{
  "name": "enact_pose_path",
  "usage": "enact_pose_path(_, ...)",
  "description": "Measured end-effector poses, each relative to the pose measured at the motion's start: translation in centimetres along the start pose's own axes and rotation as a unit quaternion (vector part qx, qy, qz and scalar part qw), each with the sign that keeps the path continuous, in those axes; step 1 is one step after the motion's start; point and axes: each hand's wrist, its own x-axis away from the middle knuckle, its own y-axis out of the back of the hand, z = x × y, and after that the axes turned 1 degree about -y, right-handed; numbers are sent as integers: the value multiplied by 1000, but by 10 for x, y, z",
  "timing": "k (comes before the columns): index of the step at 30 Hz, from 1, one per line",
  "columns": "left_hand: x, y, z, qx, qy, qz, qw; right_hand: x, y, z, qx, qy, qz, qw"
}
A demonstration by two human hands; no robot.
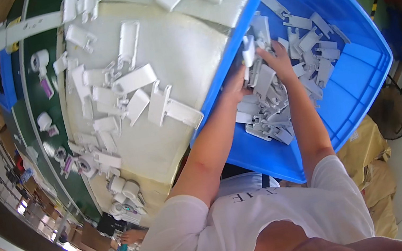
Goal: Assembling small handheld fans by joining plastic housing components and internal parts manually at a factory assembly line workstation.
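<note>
Both of my hands reach into a blue plastic bin [363, 67] on the right, among a pile of white plastic parts [266, 82] with notched ends. My left hand [236, 86] is at the bin's left side, against the parts; its fingers are mostly hidden behind them. My right hand [278, 61] lies over the pile with its fingers apart, touching the parts. Between the two hands a small white plastic piece [249, 51] stands upright; I cannot tell whether either hand grips it.
Left of the bin is a pale worktable [182, 48] strewn with more white plastic parts [135, 79]. A green conveyor belt [36, 122] carrying round white devices [40, 60] runs beyond it. Brown sacks [369, 149] and a round fan [390, 108] stand at right. Another person's hand [133, 236] shows at lower left.
</note>
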Motion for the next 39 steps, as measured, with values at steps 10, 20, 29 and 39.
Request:
enact_pose_path(10,110,-64,-56,66,-76,74,992,87,43,93,-238,-7,-31,971)
enact_pose_path(20,263,12,-134,179,-329,73,924,155,-39,271,-129,217,84,964)
enact_pose_path(29,326,179,-127,170,-329,-234,899,174,-230,308,-48,196,275,940)
enact_pose_path(39,367,132,-135,-338,-565,-488,573,111,-29,159,-140,229,-242,933)
